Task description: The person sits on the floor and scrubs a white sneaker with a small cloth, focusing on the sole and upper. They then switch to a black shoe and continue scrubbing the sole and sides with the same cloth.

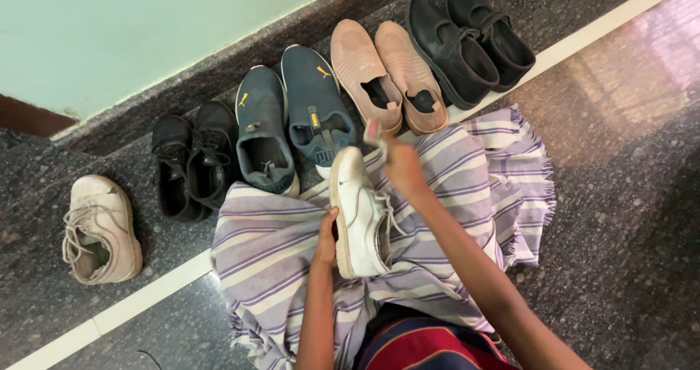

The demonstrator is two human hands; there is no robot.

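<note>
Your left hand [326, 233] grips the white shoe [359, 218] by its side, holding it over the striped cloth [467, 188]. Your right hand [399, 167] pinches a small cloth [373, 132] near its toe. The blue shoes [292, 118] show yellow logos.

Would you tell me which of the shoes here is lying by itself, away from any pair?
The scuffed white laced shoe at the far left lies alone on the dark floor, while its match, the white shoe, is held over the striped cloth.
</note>
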